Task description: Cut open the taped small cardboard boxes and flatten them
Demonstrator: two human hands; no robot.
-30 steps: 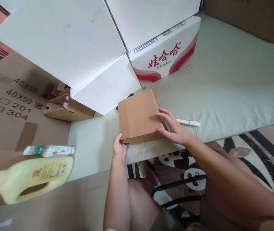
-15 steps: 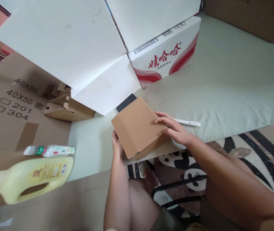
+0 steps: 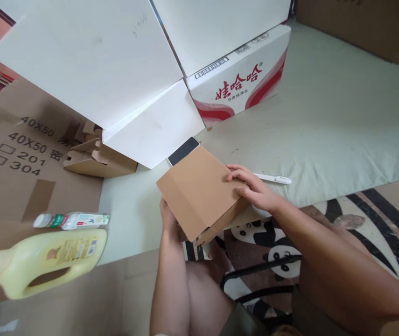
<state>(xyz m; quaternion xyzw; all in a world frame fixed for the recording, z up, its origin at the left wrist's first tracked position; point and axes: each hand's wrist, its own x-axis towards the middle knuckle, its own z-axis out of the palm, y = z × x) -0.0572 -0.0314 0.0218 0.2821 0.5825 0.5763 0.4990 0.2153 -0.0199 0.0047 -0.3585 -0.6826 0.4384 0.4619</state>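
Note:
A small brown cardboard box point(image 3: 204, 186) sits at the front edge of the cloth-covered table, its top flap lifted a little at the near left end. My right hand point(image 3: 251, 186) grips the box's right side, fingers bent over the top edge. Under the flap's left edge, my left hand point(image 3: 168, 217) holds the left side; most of its fingers are hidden. Behind the box lies a dark-faced flat object with a white rim point(image 3: 184, 150), partly covered. A white slim utility knife point(image 3: 274, 178) rests just beyond my right hand.
White cartons point(image 3: 90, 60) and a red-and-white water carton point(image 3: 241, 86) stand at the back. To the left are a folded brown box point(image 3: 115, 161), a small bottle point(image 3: 76, 220) and a yellow jug point(image 3: 55, 261) against a large printed carton point(image 3: 6, 196). Another brown carton point(image 3: 363, 30) stands back right.
The box's flap has swung outward to the left and toward me, opening a gap at its near end. My left hand has shifted slightly left; my right hand has hardly moved.

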